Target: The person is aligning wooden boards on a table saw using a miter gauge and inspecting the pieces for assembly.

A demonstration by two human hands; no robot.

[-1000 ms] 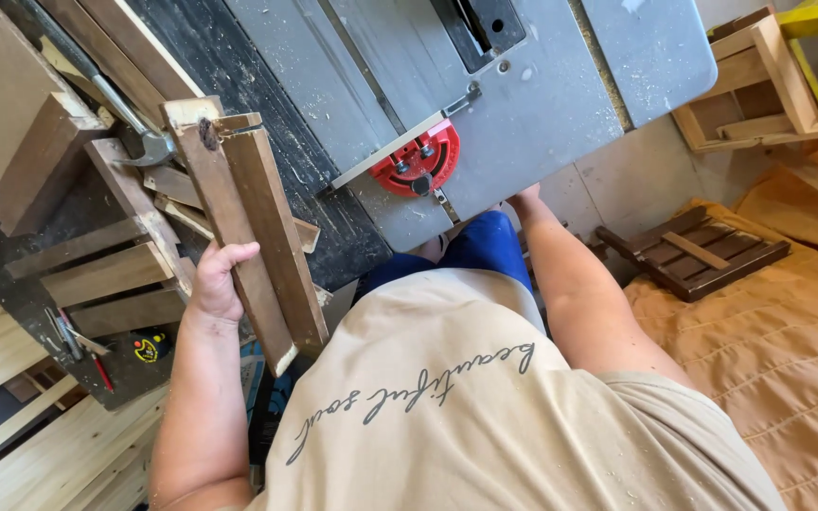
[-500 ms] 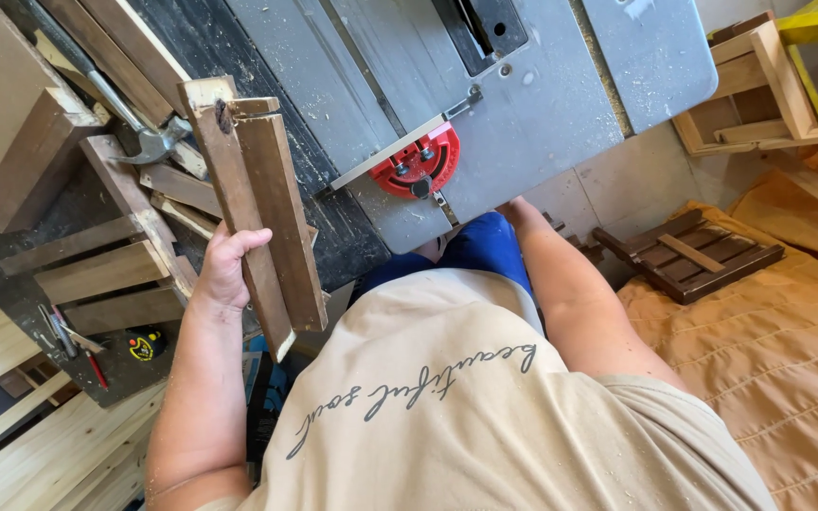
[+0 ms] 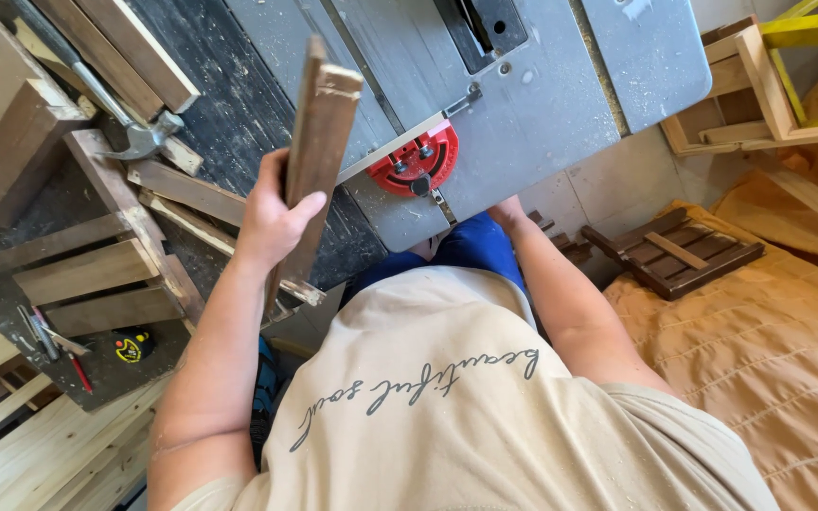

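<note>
- My left hand [image 3: 272, 216] has its grip closed round a dark wooden plank [image 3: 312, 156], thumb on the near face and fingers wrapped behind it.
- The plank is off the table, standing almost on end and leaning a little; its top end rises over the grey saw table [image 3: 523, 114] and its lower end hangs near the table's edge by my hip.
- My right hand [image 3: 506, 213] is down at the near edge of the saw table, just below the red round guide [image 3: 420, 161]. My arm and the table edge hide the fingers, so I cannot tell whether that grip is wide, narrow or holding anything.
- As I judge it, the plank is picked up but not laid flat on the saw table, and I see no cut on it; setting it down and lining it up are still to do.
- To my left, on the dark work table [image 3: 239, 123], lie a hammer [image 3: 134, 132], loose strips of wood and a half-built slatted frame [image 3: 97, 265].
- A yellow tape measure [image 3: 131, 348] sits lower on that side.
- To my right a small dark slatted panel [image 3: 679, 251] rests on an orange quilt [image 3: 769, 350].
</note>
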